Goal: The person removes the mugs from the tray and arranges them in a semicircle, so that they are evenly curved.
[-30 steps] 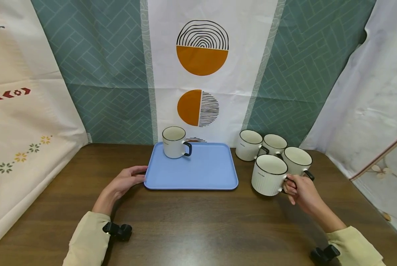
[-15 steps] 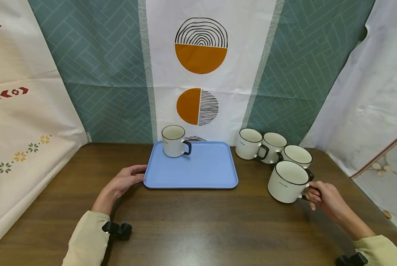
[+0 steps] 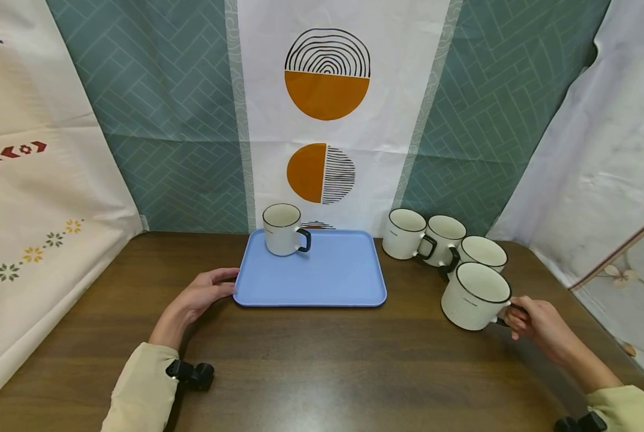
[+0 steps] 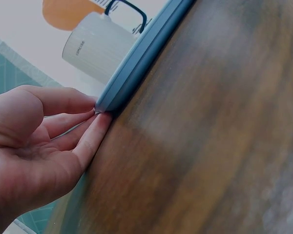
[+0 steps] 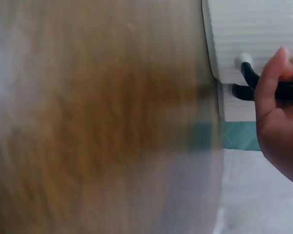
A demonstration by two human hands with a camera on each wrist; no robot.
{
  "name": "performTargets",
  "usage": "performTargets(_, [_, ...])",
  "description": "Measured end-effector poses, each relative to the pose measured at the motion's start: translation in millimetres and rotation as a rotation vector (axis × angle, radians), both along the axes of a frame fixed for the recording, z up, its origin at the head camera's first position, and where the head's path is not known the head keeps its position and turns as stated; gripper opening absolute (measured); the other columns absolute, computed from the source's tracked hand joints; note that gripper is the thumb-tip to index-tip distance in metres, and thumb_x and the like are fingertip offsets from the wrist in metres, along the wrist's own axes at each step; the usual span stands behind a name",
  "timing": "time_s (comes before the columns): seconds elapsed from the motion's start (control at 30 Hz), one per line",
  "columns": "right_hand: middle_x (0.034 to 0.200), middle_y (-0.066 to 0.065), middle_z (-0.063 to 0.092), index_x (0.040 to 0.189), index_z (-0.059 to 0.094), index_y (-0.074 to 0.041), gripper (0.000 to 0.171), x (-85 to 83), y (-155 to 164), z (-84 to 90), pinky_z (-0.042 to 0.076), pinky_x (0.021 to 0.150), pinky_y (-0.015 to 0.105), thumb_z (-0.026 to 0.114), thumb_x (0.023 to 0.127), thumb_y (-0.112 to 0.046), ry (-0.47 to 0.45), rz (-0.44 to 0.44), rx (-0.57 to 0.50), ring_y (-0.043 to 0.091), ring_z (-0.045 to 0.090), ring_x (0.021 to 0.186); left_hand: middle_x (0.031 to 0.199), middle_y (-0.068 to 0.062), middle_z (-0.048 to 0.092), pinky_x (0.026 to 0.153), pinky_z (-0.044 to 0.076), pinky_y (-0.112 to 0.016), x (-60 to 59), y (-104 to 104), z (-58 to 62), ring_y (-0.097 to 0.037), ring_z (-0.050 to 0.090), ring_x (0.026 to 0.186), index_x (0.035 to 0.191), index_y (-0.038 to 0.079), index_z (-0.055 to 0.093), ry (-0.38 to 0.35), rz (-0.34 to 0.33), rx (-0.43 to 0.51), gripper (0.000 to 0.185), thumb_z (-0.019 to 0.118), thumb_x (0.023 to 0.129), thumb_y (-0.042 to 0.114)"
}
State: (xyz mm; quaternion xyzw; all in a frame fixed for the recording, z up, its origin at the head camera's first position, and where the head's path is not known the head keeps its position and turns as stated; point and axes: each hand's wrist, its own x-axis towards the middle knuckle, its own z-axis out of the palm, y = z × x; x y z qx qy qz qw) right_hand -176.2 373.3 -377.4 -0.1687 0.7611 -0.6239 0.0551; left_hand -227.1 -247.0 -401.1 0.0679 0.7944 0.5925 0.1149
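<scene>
head: mug (image 3: 473,298) upright, handle (image 3: 508,315) pointing right.

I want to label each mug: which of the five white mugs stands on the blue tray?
The mug at the far left corner of the blue tray. The four other mugs are beside the tray, on the right.

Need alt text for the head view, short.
A person's right hand holds a white ribbed ceramic mug by its black handle, right of a blue rectangular plastic tray. Left hand touches the tray's left edge; one matching mug stands on it.
</scene>
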Motion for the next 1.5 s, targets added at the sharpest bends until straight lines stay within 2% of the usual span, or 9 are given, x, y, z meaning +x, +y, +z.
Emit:
performTargets(0.23, [0.065,0.005,0.046,0.072,0.037,0.010,0.045,2.5,0,4.3,0.039,0.054,0.035,0.024,0.107,-0.015,0.017,-0.111,0.204,0.020,0.047,0.060,0.143,-0.033,0.036,0.099,0.041,-0.033,-0.2,0,0.1,-0.038,0.043,0.127,0.142,-0.014,0.034,0.001,0.004,0.003,0.053,0.055,0.095,0.002])
performTargets(0.43, [0.076,0.005,0.059,0.083,0.049,0.011,0.044,5.7,2,7.9,0.046,0.057,0.033,0.027,0.108,-0.017,0.032,-0.097,0.276,0.015,0.057,0.071,0.143,-0.033,0.036,0.096,0.044,-0.029,-1.0,-1,-1.1,-0.037,0.043,0.126,0.142,-0.014,0.033,-0.003,0.009,0.016,0.054,0.055,0.095,0.002])
performTargets(0.6, [0.083,0.002,0.066,0.091,0.056,0.014,0.044,6.6,4,11.7,0.049,0.060,0.030,0.030,0.108,-0.018,0.015,-0.120,0.324,0.011,0.061,0.078,0.144,-0.033,0.035,0.100,0.042,-0.036,-0.2,-1,-1.4,-0.037,0.043,0.126,0.142,-0.014,0.033,-0.007,0.014,0.012,0.054,0.055,0.095,0.002])
performTargets(0.77, [0.090,-0.012,0.066,0.104,0.066,-0.002,0.031,8.9,9,21.7,0.050,0.065,0.027,0.045,0.104,-0.025,0.009,-0.278,0.467,0.010,0.059,0.077,0.144,-0.032,0.035,0.101,0.041,-0.039,-0.8,0,-1.5,-0.037,0.044,0.125,0.142,-0.013,0.034,-0.020,0.021,0.009,0.053,0.055,0.096,0.002])
performTargets(0.87, [0.092,-0.020,0.064,0.107,0.066,-0.006,0.027,8.8,9,29.3,0.049,0.066,0.021,0.049,0.103,-0.026,0.068,-0.344,0.489,0.003,0.059,0.079,0.144,-0.032,0.035,0.101,0.041,-0.039,-1.6,-1,-1.2,-0.037,0.045,0.125,0.143,-0.012,0.033,-0.028,0.022,0.012,0.053,0.054,0.096,0.002])
performTargets(1.07, [0.090,-0.025,0.059,0.111,0.062,0.002,0.033,8.4,-15,44.9,0.042,0.063,0.017,0.054,0.100,-0.029,0.244,-0.465,0.596,-0.013,0.048,0.081,0.145,-0.032,0.034,0.101,0.042,-0.039,-2.1,-1,-1.4,-0.037,0.045,0.125,0.142,-0.013,0.033,-0.024,0.022,0.013,0.054,0.054,0.095,0.002])
performTargets(1.3, [0.091,0.007,0.063,0.108,0.064,0.001,0.027,-6.9,-67,60.8,0.042,0.062,0.027,0.056,0.098,-0.023,0.388,-0.472,0.660,0.010,0.052,0.077,0.144,-0.033,0.034,0.101,0.041,-0.039,0.2,0,-1.9,-0.037,0.044,0.125,0.142,-0.013,0.033,-0.018,0.017,0.017,0.053,0.054,0.096,0.001])
performTargets(1.4, [0.094,0.012,0.063,0.106,0.065,0.001,0.024,-19.6,-91,69.4,0.043,0.068,0.035,0.055,0.098,-0.019,0.431,-0.434,0.711,0.022,0.055,0.082,0.145,-0.032,0.035,0.103,0.040,-0.041,0.4,0,-1.9,-0.037,0.043,0.126,0.142,-0.012,0.034,-0.014,0.022,0.004,0.054,0.055,0.096,0.003])
performTargets(1.5, [0.099,0.016,0.064,0.109,0.064,0.002,0.028,-34.7,-114,79.0,0.045,0.072,0.042,0.052,0.099,-0.021,0.401,-0.362,0.722,0.029,0.057,0.087,0.145,-0.031,0.035,0.104,0.038,-0.043,0.3,0,-0.9,-0.038,0.042,0.127,0.143,-0.012,0.034,-0.013,0.031,-0.007,0.054,0.055,0.095,0.004])
